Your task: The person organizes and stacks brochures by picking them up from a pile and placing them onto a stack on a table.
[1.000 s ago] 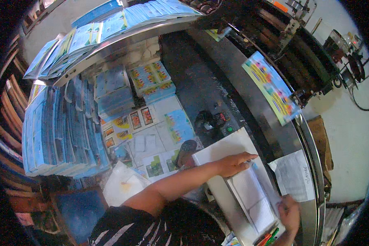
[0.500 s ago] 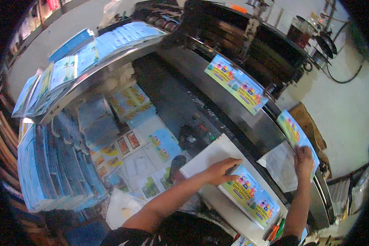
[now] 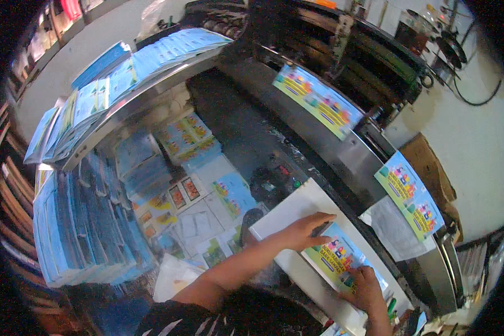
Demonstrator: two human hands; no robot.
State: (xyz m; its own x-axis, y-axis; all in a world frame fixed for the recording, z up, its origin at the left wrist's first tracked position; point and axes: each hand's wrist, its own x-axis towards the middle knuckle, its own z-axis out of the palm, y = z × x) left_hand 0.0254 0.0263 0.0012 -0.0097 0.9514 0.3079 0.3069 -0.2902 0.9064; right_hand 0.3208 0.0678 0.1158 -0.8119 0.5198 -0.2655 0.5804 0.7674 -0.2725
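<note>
Head view: left hand (image 3: 303,233) spread, right hand (image 3: 366,288) curled with grip unclear, at yellow-lettered sheet (image 3: 332,260).

A blue-and-green printed sheet (image 3: 337,256) with yellow lettering lies flat, slantwise on a white board (image 3: 280,219), perhaps atop others.

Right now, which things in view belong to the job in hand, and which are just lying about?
Job in hand, seemingly:
printed sheet, left grip at its edge, right grip over it
white board beneath
probably the nearer matching sheet and farther matching sheet

Just lying about, seemingly:
blue stacks at left
blue sheets on the upper shelf
brown cardboard-like piece
</note>
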